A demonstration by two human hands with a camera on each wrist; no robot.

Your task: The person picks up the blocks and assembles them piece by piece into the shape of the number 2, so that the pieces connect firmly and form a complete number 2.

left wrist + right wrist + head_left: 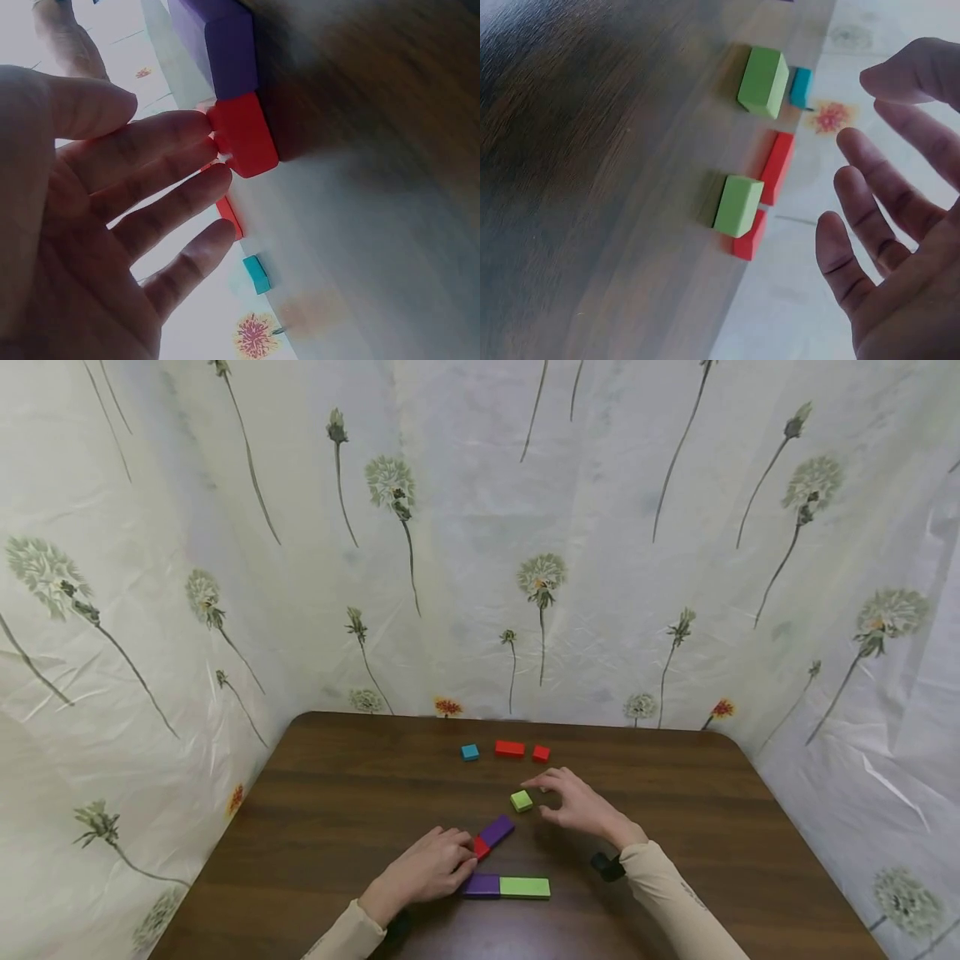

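Observation:
My left hand touches a small red block with nearly straight fingertips. That red block abuts a purple block lying at a slant on the table. Just below the hand, a second purple block lies end to end with a long light-green block. My right hand hovers with spread fingers beside a small light-green block and grips nothing. A second small green block shows in the right wrist view; in the head view the right hand mostly covers it.
Toward the table's far edge lie a blue block, a longer red block and a small red block. Behind the brown wooden table hangs a white curtain printed with dandelions.

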